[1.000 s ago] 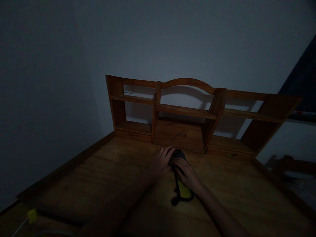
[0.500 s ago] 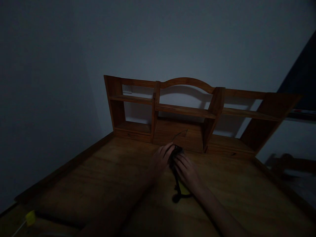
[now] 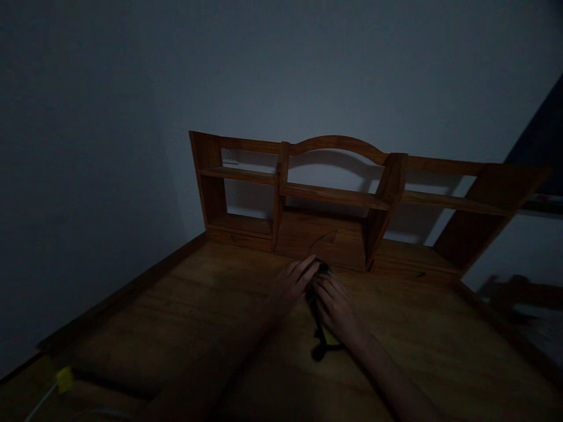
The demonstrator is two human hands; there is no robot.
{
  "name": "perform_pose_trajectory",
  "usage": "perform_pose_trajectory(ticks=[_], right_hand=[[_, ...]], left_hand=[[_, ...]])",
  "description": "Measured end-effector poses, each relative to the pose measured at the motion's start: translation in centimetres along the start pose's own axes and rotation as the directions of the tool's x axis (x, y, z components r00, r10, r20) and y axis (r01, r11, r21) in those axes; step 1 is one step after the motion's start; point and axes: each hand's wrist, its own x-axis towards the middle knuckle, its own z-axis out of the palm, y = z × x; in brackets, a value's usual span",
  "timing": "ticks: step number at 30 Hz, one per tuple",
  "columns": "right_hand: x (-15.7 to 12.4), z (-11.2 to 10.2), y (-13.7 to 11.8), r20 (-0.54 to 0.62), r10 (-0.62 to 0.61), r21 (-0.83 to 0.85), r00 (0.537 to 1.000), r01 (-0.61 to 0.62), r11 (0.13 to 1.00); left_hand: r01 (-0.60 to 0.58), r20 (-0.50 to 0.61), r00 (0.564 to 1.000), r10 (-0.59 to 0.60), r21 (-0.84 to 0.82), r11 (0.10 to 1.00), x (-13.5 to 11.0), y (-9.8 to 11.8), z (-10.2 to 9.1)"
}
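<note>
The scene is very dim. A small dark object with a yellow part and a black cord or strap [image 3: 323, 343] lies on the wooden desk [image 3: 197, 310]. My left hand [image 3: 292, 287] rests on its left side, fingers stretched forward over it. My right hand [image 3: 338, 308] lies on top of it, fingers curved down and covering most of it. What exactly the object is cannot be made out.
A wooden shelf unit [image 3: 338, 202] with bare compartments stands at the back of the desk against a grey wall. A small yellow item with a pale cord [image 3: 64, 381] lies at the lower left. Dark furniture [image 3: 519, 290] shows at the right.
Both hands have slid a little forward over the dark object, covering more of its yellow part. The view has shifted slightly.
</note>
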Motion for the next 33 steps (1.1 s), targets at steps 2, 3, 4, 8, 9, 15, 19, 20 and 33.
perform_pose_trajectory(ticks=[2,3,4,8,9,15,19,20,33], right_hand=[[-0.2,0.1,0.1,-0.013,0.004,0.004,1.0,-0.004,1.0],[-0.3,0.1,0.2,-0.014,0.011,0.009,1.0,-0.011,1.0],[-0.4,0.1,0.2,-0.014,0.021,0.016,1.0,-0.02,1.0],[-0.5,0.0,0.1,0.011,0.059,0.03,0.998,-0.06,0.998],[-0.5,0.0,0.1,0.024,0.066,0.026,0.998,-0.067,0.997],[-0.7,-0.1,0.2,0.023,0.113,-0.004,0.993,-0.113,0.994],[-1.0,-0.1,0.1,0.014,0.14,0.006,0.99,-0.14,0.99],[-1.0,0.0,0.1,0.014,0.143,0.017,0.99,-0.143,0.99],[-0.2,-0.1,-0.9,-0.018,0.135,0.221,0.991,-0.128,0.967]], left_hand=[[0.014,-0.007,1.0,-0.014,-0.005,1.0,0.0,0.0,0.0],[0.023,-0.003,1.0,-0.023,-0.009,1.0,0.0,0.0,0.0],[0.032,0.008,0.999,-0.032,-0.016,0.999,0.0,0.0,0.0],[0.095,0.02,0.995,-0.094,-0.052,0.994,0.0,-0.2,0.3],[0.103,0.005,0.995,-0.103,-0.06,0.993,0.0,-0.3,0.4],[0.054,-0.007,0.998,-0.055,-0.091,0.994,-0.1,-0.7,0.7],[0.02,0.002,1.0,-0.02,-0.106,0.994,-0.1,-0.6,0.5],[0.017,-0.006,1.0,-0.018,-0.102,0.995,-0.1,-0.6,0.4],[0.026,-0.076,0.997,-0.029,-0.035,0.999,-0.1,-0.2,0.4]])
